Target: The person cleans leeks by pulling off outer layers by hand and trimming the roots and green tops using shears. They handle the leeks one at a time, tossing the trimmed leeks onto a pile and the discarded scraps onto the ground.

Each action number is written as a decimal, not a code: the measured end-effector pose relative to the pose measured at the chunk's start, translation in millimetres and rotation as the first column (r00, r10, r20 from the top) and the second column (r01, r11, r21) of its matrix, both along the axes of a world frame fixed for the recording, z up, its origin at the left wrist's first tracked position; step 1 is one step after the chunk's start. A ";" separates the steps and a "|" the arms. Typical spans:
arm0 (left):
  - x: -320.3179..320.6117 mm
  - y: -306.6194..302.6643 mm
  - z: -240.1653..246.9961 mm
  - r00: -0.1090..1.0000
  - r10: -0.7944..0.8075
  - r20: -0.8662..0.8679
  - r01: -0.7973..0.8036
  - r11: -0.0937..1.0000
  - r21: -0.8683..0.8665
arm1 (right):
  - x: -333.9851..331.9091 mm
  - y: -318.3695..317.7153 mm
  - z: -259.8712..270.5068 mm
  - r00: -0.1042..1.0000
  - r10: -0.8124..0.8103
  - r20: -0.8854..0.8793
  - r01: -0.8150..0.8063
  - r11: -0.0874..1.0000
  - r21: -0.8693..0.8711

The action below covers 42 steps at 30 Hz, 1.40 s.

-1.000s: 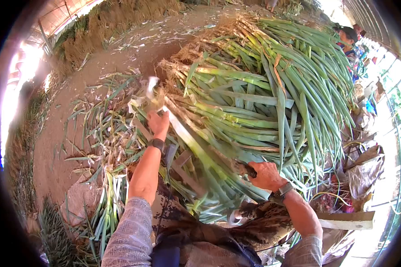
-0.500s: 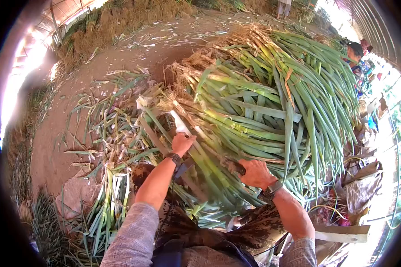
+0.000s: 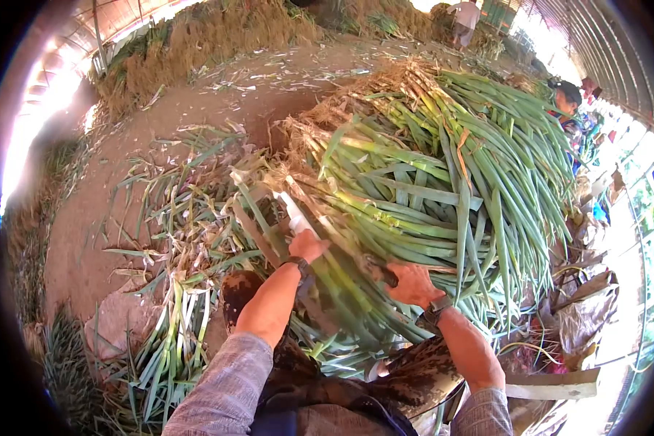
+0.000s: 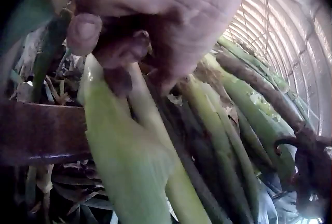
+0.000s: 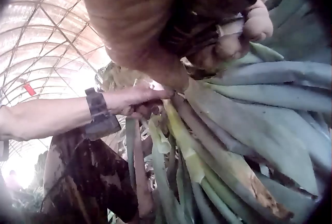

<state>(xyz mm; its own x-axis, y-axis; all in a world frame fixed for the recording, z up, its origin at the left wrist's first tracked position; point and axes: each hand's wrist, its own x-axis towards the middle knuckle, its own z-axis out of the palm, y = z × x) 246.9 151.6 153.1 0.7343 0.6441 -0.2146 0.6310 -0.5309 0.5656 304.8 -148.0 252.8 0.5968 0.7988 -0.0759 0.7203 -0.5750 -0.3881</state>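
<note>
My left hand (image 3: 309,247) grips a large green onion (image 3: 292,211) just below its white root end, its green leaves slanting down toward my lap. In the left wrist view, a loose pale-green leaf layer (image 4: 124,151) hangs under the curled fingers beside other stalks. My right hand (image 3: 412,285) is curled round a dark handle (image 3: 390,277), close to the lower leaves. A narrow brown part extends from that handle, blurred in the head view; the tool's kind cannot be told. Green leaves (image 5: 249,125) spread below the right hand in the right wrist view.
A big heap of green onions (image 3: 429,174) lies ahead and to the right. Trimmed leaves (image 3: 189,225) litter the ground at left, beside a pile of white-stemmed onions (image 3: 178,327). A wooden board (image 3: 552,385) lies at lower right. Other people (image 3: 565,102) are farther off.
My left hand has slid down the onion from its root end toward my body and right. My right hand has shifted slightly left, still holding the dark handle. The head view has tilted up a little.
</note>
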 end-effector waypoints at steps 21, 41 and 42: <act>-63.9 0.2 69.0 0.352 0.784 0.512 0.510 0.298 -0.807 | -21.7 -35.6 10.5 0.979 0.182 0.088 -0.198 0.955 0.220; -62.5 -29.6 100.3 0.631 0.520 0.575 0.695 -0.051 -0.717 | -22.8 36.6 61.0 0.962 0.185 0.200 -0.260 0.845 0.468; -62.0 -29.8 98.1 0.631 0.521 0.575 0.695 -0.051 -0.717 | -21.2 37.7 62.3 0.972 0.154 0.177 -0.217 0.875 0.434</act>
